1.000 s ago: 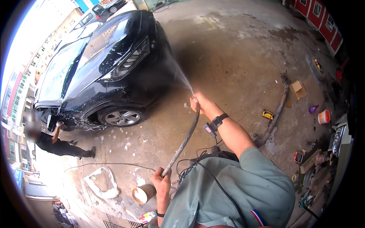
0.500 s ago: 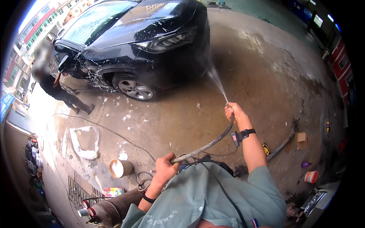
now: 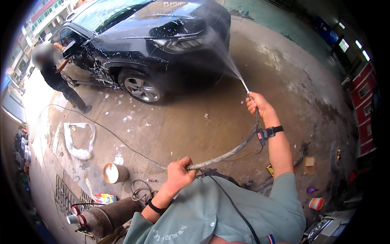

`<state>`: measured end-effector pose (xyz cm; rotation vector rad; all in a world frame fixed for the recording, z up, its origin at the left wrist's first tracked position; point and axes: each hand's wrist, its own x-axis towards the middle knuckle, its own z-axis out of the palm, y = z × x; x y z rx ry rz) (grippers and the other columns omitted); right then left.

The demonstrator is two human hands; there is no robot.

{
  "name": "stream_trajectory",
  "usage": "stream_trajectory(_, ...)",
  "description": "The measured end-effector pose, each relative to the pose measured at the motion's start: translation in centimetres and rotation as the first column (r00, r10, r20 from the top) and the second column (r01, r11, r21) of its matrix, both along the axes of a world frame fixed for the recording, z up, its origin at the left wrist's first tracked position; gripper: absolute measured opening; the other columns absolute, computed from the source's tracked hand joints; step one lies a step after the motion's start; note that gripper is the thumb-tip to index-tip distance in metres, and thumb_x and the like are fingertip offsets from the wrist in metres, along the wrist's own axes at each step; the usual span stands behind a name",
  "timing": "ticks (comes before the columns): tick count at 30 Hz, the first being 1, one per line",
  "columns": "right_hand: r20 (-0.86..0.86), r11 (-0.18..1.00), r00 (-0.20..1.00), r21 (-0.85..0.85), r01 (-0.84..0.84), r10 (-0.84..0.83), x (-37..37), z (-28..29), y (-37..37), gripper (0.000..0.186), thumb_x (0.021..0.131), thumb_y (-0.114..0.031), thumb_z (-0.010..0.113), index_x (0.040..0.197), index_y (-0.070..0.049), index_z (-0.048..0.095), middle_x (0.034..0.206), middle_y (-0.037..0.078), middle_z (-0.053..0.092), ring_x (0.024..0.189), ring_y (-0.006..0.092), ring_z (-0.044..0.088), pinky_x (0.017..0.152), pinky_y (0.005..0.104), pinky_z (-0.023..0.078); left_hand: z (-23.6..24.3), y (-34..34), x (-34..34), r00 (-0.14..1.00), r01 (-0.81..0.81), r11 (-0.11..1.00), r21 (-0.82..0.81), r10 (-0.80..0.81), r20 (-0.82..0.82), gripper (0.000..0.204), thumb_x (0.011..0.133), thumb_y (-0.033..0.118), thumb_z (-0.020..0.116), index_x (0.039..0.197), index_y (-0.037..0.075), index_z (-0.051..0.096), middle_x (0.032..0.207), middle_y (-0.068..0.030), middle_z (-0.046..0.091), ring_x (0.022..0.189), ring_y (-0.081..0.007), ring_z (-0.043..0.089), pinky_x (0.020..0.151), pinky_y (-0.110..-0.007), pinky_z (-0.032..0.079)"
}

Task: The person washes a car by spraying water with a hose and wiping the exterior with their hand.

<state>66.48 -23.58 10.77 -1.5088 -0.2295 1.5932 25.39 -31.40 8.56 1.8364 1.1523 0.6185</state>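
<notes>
My right hand point(image 3: 260, 104) is closed round the grip of a spray hose, just below its thin metal nozzle point(image 3: 245, 85). A fan of water leaves the nozzle and reaches the front of a black car point(image 3: 191, 61), around its headlight point(image 3: 183, 44). From the right hand the thick grey hose point(image 3: 233, 152) curves down to my left hand point(image 3: 178, 175), whose fingers are wrapped round it near my waist. White foam clings to the car's side and front door. Mist partly veils the bumper.
At the left, another person point(image 3: 61, 81) stands by the car's mirror. Nearer me are a white plastic bag point(image 3: 81, 152), a bucket point(image 3: 115, 173), a brown gas cylinder point(image 3: 109, 215) and a floor grate point(image 3: 67, 193). A thin hose point(image 3: 109, 132) crosses the wet floor. A cardboard box point(image 3: 308, 166) lies right.
My right hand has risen with the nozzle, and the spray has shifted from the lower bumper up to the headlight. The other person now reaches with both arms toward the mirror and door.
</notes>
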Motion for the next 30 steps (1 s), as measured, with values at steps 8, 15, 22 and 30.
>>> stream_trajectory(8, 0.231, 0.999, 0.972, -0.045, -0.028, 0.037, 1.6, 7.7, 4.9, 0.026, 0.093, -0.031, 0.035, 0.079, -0.01, 0.045, 0.051, -0.009, 0.037, 0.036, -0.0005, 0.03, 0.033, 0.0164, 0.027, 3.9, 0.4, 1.9, 0.963, 0.156, 0.981, 0.119, -0.178, 0.201, 0.033, 0.076, 0.031, 0.072, 0.066, 0.005, 0.055, 0.05, -0.0071, 0.05, 0.044, -0.0174, 0.048, 0.043, -0.03, 0.037)
stream_trajectory(15, 0.459, 0.987, 0.874, -0.07, -0.145, 0.161, -2.7, 10.7, 9.6, 0.022, 0.092, -0.023, 0.034, 0.086, -0.006, 0.046, 0.053, -0.008, 0.038, 0.037, -0.0003, 0.032, 0.032, 0.0158, 0.028, 4.6, 1.1, 1.1, 0.937, 0.112, 0.986, 0.126, -0.147, 0.316, 0.03, 0.078, 0.031, 0.069, 0.069, 0.006, 0.055, 0.053, -0.0078, 0.051, 0.045, -0.0214, 0.05, 0.044, -0.031, 0.037)
stream_trajectory(22, 0.499, 0.968, 0.83, -0.092, -0.235, 0.249, -5.0, 11.1, 13.5, 0.025, 0.093, -0.027, 0.036, 0.085, -0.006, 0.048, 0.054, -0.009, 0.039, 0.037, -0.0012, 0.033, 0.033, 0.0155, 0.028, 4.5, 3.3, -0.8, 0.922, 0.052, 0.991, 0.123, -0.095, 0.375, 0.028, 0.081, 0.029, 0.068, 0.069, 0.006, 0.056, 0.051, -0.0078, 0.05, 0.044, -0.02, 0.05, 0.043, -0.03, 0.037)
stream_trajectory(30, 0.559, 0.989, 0.816, -0.099, -0.108, 0.145, -1.7, 13.1, 16.3, 0.022, 0.092, -0.02, 0.032, 0.085, -0.004, 0.046, 0.051, -0.007, 0.038, 0.035, 0.0012, 0.031, 0.032, 0.0178, 0.027, 6.5, 8.6, 1.0, 0.931, 0.116, 0.982, 0.15, -0.16, 0.328, 0.028, 0.085, 0.029, 0.064, 0.073, 0.005, 0.056, 0.051, -0.0057, 0.05, 0.043, -0.017, 0.048, 0.043, -0.029, 0.037)
